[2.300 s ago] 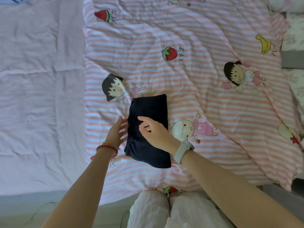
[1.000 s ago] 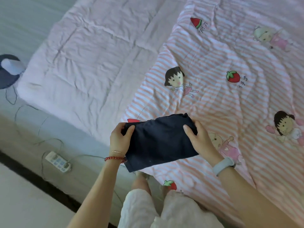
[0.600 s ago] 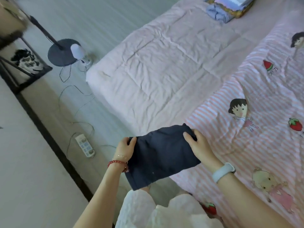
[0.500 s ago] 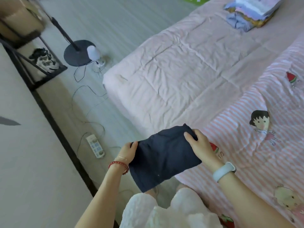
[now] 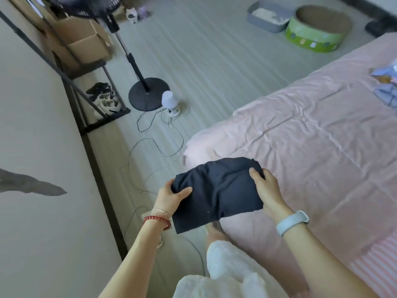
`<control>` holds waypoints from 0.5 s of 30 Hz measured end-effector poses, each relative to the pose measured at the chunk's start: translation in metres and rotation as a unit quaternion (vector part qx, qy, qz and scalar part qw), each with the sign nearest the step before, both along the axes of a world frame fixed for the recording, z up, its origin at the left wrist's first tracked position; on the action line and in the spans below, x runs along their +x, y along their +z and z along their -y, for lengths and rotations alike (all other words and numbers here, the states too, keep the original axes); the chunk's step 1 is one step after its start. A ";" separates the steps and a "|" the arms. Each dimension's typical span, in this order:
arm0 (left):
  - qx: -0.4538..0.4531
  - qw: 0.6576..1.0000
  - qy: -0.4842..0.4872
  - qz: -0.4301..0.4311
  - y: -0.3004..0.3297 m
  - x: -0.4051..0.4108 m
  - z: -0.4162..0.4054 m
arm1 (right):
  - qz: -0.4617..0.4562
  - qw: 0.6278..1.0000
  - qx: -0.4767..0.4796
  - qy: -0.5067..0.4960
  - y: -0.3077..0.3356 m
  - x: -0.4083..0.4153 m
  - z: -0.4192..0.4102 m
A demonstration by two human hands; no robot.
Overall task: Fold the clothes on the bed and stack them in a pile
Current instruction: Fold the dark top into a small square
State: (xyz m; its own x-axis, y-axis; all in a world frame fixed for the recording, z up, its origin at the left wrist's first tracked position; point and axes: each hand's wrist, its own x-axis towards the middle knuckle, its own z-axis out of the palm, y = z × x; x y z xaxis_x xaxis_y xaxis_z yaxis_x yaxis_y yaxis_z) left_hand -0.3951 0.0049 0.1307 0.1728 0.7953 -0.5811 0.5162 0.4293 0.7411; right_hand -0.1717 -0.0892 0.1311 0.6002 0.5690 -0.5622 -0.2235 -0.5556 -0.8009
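Both hands are gripping a folded dark navy garment (image 5: pixel 217 190), left hand (image 5: pixel 169 197) pinching its left edge, right hand (image 5: pixel 266 189) its right; it's sagging, creased, above the bed's (image 5: pixel 322 147) near corner.

No legible text, label or number anywhere

A bed (image 5: pixel 311 147) covered by a wrinkled pink quilt fills the right side, with a striped pink sheet (image 5: pixel 378 261) over its near corner. At its far right edge lies what looks like a pile of folded clothes (image 5: pixel 386 87), cut off by the frame. The grey floor (image 5: pixel 214 50) carries a fan stand (image 5: pixel 147 96), loose cables (image 5: pixel 154 145) and a round green tub (image 5: pixel 318 29).
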 end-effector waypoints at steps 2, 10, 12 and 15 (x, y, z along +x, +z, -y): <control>0.056 0.997 0.044 0.009 0.006 0.013 -0.049 | -0.006 1.000 0.012 -0.005 0.002 0.007 -0.044; 0.123 0.988 0.089 0.016 0.034 0.028 -0.240 | 0.034 0.998 0.054 0.016 0.022 0.015 -0.223; 0.128 0.988 0.085 0.009 0.035 0.027 -0.289 | 0.040 0.997 0.064 0.021 0.024 0.014 -0.269; 0.148 0.987 0.059 0.005 0.036 0.034 -0.371 | 0.054 0.996 0.075 0.005 0.023 0.015 -0.338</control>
